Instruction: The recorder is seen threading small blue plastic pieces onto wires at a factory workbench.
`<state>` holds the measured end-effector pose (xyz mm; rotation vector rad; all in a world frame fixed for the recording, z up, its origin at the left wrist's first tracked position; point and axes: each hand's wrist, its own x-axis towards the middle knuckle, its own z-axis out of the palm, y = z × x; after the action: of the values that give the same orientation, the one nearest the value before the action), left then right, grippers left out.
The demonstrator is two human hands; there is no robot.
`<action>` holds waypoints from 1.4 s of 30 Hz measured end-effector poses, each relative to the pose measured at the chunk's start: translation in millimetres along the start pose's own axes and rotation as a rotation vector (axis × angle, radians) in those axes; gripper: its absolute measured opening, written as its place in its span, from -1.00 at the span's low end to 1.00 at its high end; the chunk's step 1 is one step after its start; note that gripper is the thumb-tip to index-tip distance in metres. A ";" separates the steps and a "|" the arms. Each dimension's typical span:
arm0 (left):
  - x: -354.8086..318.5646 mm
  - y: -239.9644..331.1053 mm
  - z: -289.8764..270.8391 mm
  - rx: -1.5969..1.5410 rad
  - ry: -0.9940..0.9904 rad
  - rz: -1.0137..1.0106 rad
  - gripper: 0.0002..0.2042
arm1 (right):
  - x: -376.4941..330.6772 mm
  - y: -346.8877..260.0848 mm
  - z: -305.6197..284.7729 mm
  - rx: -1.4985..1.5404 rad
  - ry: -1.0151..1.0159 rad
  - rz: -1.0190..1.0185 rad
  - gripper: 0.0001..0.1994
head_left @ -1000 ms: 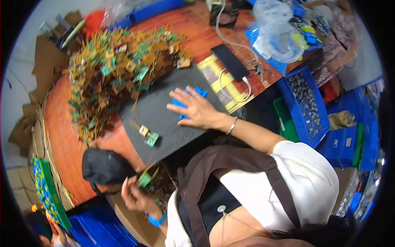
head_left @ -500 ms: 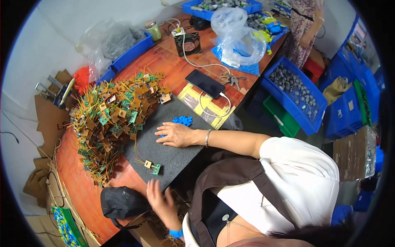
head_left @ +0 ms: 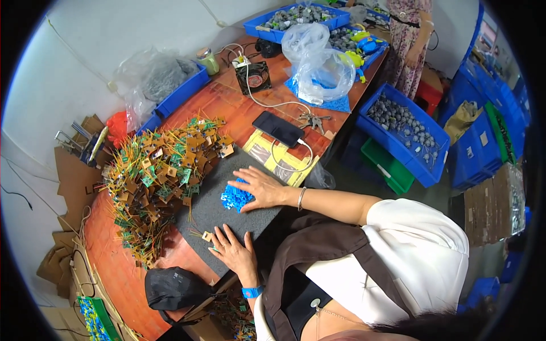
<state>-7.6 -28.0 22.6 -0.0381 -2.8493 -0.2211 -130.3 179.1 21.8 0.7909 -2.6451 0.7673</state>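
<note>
A heap of small blue parts (head_left: 234,199) is set on the dark grey mat (head_left: 263,223), near the centre of the frame. Its right side is flanked by the right hand (head_left: 264,190), whose fingers are spread wide and unclosed, with part of the heap covered by them. Below, the left hand (head_left: 236,256) is held with fingers extended and parted over the mat; a small tan board (head_left: 207,236) is seen beside its fingertips, and whether it is touched cannot be told. To the upper left, wired boards (head_left: 162,182) are piled.
</note>
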 end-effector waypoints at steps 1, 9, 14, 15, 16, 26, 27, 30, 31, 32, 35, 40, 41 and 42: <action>-0.8 -0.2 -0.1 -0.001 -0.005 -0.006 -0.32 | 1.8 -2.0 3.9 0.025 0.007 -0.032 -0.08; -0.5 -10.4 -3.2 -0.197 0.066 -0.021 -0.41 | 29.1 -13.2 28.5 0.080 0.012 -0.096 -0.21; 26.6 -31.7 3.3 -0.167 0.118 -0.075 -0.45 | 34.0 -24.6 27.6 0.033 0.050 -0.073 -0.31; 31.5 -33.5 3.6 -0.153 0.096 -0.084 -0.44 | 33.6 -27.3 29.2 0.013 0.088 -0.074 -0.37; 30.4 -32.2 2.8 -0.128 0.091 -0.076 -0.44 | 33.4 -29.3 30.4 -0.007 0.125 -0.074 -0.42; 27.7 -22.4 -12.1 -0.292 0.158 -0.100 -0.48 | 32.3 -23.1 25.9 0.111 0.147 -0.088 -0.66; 28.0 -20.3 -14.4 -0.325 0.203 -0.132 -0.47 | 32.9 -22.3 23.7 0.111 0.152 -0.099 -0.66; 26.7 -19.5 -13.1 -0.311 0.261 -0.159 -0.47 | 31.6 -21.9 18.1 0.159 0.163 -0.073 -0.69; 25.7 -20.3 -13.5 -0.348 0.291 -0.162 -0.50 | 31.7 -21.2 17.2 0.167 0.158 -0.057 -0.69; 25.8 -21.3 -14.9 -0.346 0.346 -0.155 -0.59 | 33.9 -22.0 16.9 0.190 0.164 -0.069 -0.70; 24.8 -25.6 -7.4 -0.378 0.315 -0.098 -0.65 | 35.2 -17.8 19.4 0.230 0.150 -0.058 -0.72; 26.6 -25.0 -10.1 -0.407 0.325 -0.016 -0.73 | 38.6 -25.2 17.6 0.144 0.145 -0.057 -0.69; 25.4 -26.0 -9.9 -0.404 0.323 -0.020 -0.73 | 38.4 -26.6 19.5 0.149 0.142 -0.059 -0.69; 22.3 -26.5 -9.1 -0.398 0.312 -0.011 -0.74 | 36.8 -27.7 20.8 0.110 0.116 -0.050 -0.68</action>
<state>-27.7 -55.6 33.6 -0.0622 -2.4564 -0.7249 -146.5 132.1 30.7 0.8123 -2.4893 0.9228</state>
